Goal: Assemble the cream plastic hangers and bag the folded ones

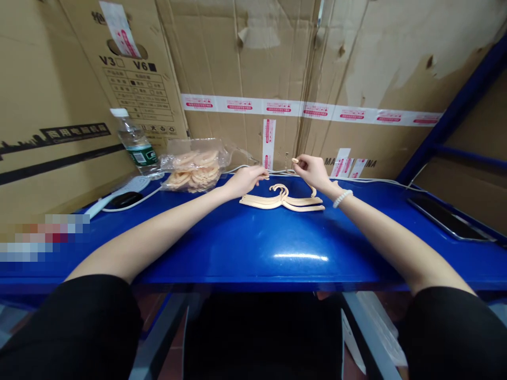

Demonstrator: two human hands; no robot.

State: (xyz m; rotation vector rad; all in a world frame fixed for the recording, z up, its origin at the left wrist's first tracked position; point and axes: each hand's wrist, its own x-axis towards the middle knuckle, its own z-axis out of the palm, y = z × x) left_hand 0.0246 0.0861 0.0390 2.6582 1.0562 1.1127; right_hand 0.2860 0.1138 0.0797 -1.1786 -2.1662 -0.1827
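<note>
Several beige hanger-shaped pieces with curved hooks (pixel 263 201) lie in a small stack on the blue table (pixel 237 248). Just above their left end, my left hand (pixel 247 180) has its fingers pinched together, with a small beige bit showing at the fingertips. Above the right side of the stack, my right hand (pixel 312 170) pinches a small beige piece (pixel 295 161) between thumb and fingers. Another beige hook part (pixel 313 192) shows below my right hand. A clear plastic bag (pixel 194 166) full of similar beige pieces sits left of my left hand.
A water bottle (pixel 138 145) stands at the back left, near a dark oval object (pixel 125 199) and a pale blue-white item (pixel 134 186). White cables run along the back edge. A phone (pixel 449 217) lies at the right. Cardboard (pixel 245 68) walls the back.
</note>
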